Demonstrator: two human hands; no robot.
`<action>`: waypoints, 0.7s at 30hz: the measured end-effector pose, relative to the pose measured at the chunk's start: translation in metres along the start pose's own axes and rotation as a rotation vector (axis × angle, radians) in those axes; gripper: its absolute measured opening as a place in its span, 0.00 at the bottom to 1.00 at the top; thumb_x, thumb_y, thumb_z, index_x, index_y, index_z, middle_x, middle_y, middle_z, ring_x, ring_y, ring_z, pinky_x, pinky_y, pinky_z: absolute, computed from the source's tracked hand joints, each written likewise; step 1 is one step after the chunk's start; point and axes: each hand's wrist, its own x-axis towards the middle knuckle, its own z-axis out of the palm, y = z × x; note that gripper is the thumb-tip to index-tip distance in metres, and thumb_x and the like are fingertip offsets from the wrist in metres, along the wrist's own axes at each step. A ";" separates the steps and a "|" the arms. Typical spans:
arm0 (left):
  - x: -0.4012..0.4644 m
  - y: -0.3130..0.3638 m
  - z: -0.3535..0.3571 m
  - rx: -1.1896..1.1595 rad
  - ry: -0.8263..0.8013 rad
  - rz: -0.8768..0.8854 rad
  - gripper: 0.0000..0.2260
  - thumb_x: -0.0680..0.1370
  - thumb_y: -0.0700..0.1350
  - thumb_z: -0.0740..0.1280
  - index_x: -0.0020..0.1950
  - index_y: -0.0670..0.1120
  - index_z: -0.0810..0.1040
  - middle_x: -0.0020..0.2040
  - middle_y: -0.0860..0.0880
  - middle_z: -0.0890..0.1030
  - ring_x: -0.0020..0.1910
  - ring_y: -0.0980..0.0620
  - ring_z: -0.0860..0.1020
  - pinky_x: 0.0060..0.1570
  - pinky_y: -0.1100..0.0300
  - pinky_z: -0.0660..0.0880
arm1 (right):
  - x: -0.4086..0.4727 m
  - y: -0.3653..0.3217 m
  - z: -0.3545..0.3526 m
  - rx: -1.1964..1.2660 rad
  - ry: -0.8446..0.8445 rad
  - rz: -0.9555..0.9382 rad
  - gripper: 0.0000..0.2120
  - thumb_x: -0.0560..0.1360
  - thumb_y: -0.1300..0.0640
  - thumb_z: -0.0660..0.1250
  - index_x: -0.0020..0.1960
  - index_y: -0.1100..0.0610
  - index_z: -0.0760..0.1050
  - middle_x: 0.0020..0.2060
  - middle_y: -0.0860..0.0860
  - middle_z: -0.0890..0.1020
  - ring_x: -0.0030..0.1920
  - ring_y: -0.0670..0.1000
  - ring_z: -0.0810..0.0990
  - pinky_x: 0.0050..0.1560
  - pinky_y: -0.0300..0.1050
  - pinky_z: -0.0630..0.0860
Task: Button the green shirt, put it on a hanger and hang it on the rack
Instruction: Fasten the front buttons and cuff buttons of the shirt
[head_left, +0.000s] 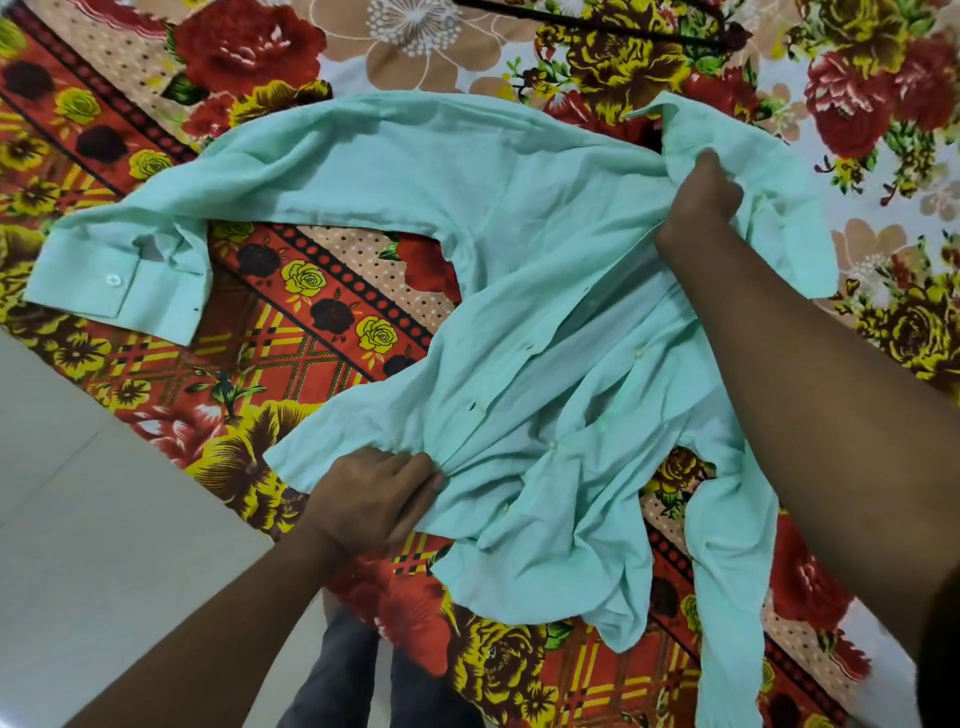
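We see the green shirt (519, 249) lying crumpled and unbuttoned on the floral bedsheet (311, 322). Left hand (371, 499) grips the bunched hem, fingers (415, 467) curled into the fabric. Right hand (698, 200) holds the cloth near the collar; its fingers are hidden, likely pinching. A dark hanger (613, 26), probably, lies beyond the shirt.
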 end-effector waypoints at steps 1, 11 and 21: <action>0.000 0.000 0.000 0.005 -0.002 -0.005 0.10 0.83 0.48 0.63 0.43 0.47 0.76 0.31 0.51 0.75 0.27 0.47 0.74 0.32 0.55 0.71 | -0.008 -0.003 -0.005 -0.057 0.037 -0.012 0.18 0.81 0.48 0.66 0.62 0.59 0.79 0.50 0.51 0.79 0.51 0.54 0.81 0.59 0.52 0.81; -0.001 0.000 0.001 0.015 -0.008 -0.024 0.13 0.85 0.49 0.60 0.43 0.46 0.76 0.31 0.50 0.76 0.27 0.46 0.75 0.32 0.54 0.72 | -0.020 0.024 -0.028 -0.298 0.001 0.004 0.18 0.85 0.55 0.56 0.66 0.61 0.78 0.51 0.50 0.82 0.59 0.55 0.81 0.56 0.46 0.78; -0.003 0.001 0.000 0.014 -0.022 -0.056 0.14 0.85 0.49 0.59 0.44 0.46 0.78 0.32 0.50 0.77 0.28 0.44 0.75 0.32 0.53 0.71 | -0.135 0.072 -0.065 -0.375 0.067 -0.756 0.11 0.78 0.59 0.65 0.58 0.62 0.79 0.54 0.58 0.78 0.53 0.57 0.78 0.53 0.41 0.71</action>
